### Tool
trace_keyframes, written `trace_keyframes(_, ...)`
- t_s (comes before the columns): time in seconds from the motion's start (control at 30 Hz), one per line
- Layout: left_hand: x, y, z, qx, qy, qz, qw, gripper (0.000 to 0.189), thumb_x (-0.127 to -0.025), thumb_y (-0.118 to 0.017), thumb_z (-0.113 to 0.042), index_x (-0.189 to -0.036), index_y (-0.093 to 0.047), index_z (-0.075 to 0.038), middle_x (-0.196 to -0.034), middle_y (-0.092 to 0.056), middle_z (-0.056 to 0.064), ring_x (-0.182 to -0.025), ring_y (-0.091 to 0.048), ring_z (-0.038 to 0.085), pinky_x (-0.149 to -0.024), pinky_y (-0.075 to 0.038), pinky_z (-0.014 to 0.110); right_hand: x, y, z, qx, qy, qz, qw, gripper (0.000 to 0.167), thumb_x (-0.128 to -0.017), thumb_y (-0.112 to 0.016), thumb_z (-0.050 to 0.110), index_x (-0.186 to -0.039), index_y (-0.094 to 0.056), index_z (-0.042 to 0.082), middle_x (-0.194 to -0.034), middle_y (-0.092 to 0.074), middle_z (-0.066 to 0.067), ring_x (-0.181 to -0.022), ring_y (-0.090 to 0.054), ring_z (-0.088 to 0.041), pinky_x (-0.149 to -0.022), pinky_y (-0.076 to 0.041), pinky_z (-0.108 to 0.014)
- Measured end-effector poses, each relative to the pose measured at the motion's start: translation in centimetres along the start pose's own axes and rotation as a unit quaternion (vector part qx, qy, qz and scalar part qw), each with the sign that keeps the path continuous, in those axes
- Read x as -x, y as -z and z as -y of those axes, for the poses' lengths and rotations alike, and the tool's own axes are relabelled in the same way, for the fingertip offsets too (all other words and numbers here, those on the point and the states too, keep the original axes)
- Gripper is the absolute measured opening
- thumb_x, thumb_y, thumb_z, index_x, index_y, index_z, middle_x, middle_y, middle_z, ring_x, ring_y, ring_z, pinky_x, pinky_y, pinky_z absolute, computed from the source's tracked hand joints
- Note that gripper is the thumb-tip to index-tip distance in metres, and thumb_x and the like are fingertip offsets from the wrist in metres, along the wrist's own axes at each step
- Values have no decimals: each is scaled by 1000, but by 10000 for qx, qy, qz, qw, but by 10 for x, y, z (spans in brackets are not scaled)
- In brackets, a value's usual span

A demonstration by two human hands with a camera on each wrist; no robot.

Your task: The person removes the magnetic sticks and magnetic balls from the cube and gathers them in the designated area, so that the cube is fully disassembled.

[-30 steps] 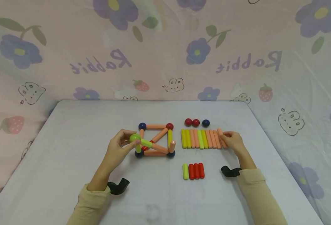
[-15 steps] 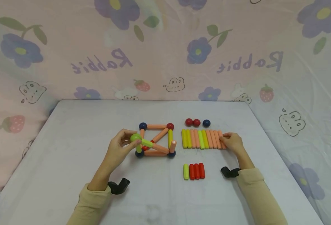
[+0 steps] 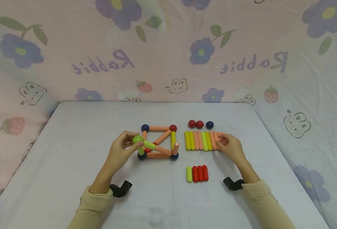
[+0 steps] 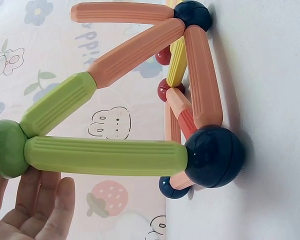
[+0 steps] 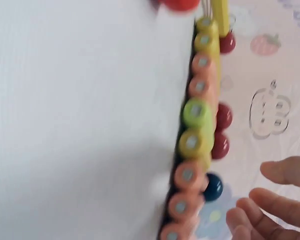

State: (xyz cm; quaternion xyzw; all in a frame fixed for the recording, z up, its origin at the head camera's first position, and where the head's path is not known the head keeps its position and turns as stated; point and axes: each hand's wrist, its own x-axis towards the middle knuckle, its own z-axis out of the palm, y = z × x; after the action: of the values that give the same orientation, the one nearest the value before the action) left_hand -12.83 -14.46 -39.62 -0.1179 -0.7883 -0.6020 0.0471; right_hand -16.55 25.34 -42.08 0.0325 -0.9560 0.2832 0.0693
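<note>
My left hand (image 3: 121,149) pinches a light green ball (image 4: 9,150) at the top of a standing green magnetic rod (image 4: 107,156). The rod's foot meets a dark blue ball (image 4: 215,156). From the green ball another green rod (image 4: 60,102) slopes down, joined to an orange rod (image 4: 140,52). Below lies a square of rods and balls, with an orange rod (image 3: 175,149) upright at its near right corner. My right hand (image 3: 231,147) is over the right end of a row of magnetic rods (image 3: 200,141); its thumb and fingers are apart with nothing between them in the right wrist view.
Behind the row lie two red balls (image 3: 195,124) and a dark blue ball (image 3: 210,125). Nearer the front lie a short green rod (image 3: 189,174) and several short red rods (image 3: 200,174). A patterned cloth (image 3: 168,63) hangs behind the white table (image 3: 71,127).
My right hand pushed the tilted end orange rod straight against the row, then shifted left over the row's right end. My left hand keeps its pinch on the green ball.
</note>
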Motion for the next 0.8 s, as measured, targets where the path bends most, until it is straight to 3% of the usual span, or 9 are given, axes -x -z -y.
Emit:
trace_keyframes(0.17,-1,-1,0,-38,-5,-6,10000,36,-88,-69,-10,-119,-55,3,-115,-59,18,-95,-56,-7,-87,-49,5,8,-16,21,-488,590,99,9970,26,-85,-69,4,-108,-65,-8,-89,-69,-19,-80,-63,-26,-65,-51,-17)
trace_keyframes(0.27,-1,-1,0,-50,-27,-8,10000,37,-88,-69,-10,-119,-54,5,-114,-59,18,-95,-56,-6,-87,-49,4,14,-28,34,-824,947,299,9916,30,-84,-72,6,-111,-64,-6,-91,-70,-16,-82,-65,-25,-69,-57,-23)
trace_keyframes(0.53,1,-1,-1,-62,72,-42,9999,35,-88,-69,-10,-118,-56,3,-114,-60,19,-95,-56,-6,-87,-48,5,26,-58,69,-1896,1770,1142,9590,43,-86,-71,11,-125,-57,-3,-115,-67,-19,-103,-64,-32,-83,-59,-38)
trace_keyframes(0.63,1,-1,-1,-57,44,-44,10000,35,-88,-69,-10,-118,-56,3,-114,-60,18,-95,-56,-6,-87,-49,5,27,-67,79,-2061,1991,1186,9507,45,-86,-71,10,-127,-56,-2,-118,-66,-17,-108,-62,-32,-87,-58,-41)
trace_keyframes(0.8,1,-1,-1,-40,82,-22,10000,37,-88,-69,-11,-119,-55,4,-115,-60,18,-96,-56,-7,-88,-48,5,26,-79,90,-2124,2117,1122,9473,39,-88,-68,8,-123,-56,-4,-111,-67,-16,-105,-62,-31,-85,-59,-41)
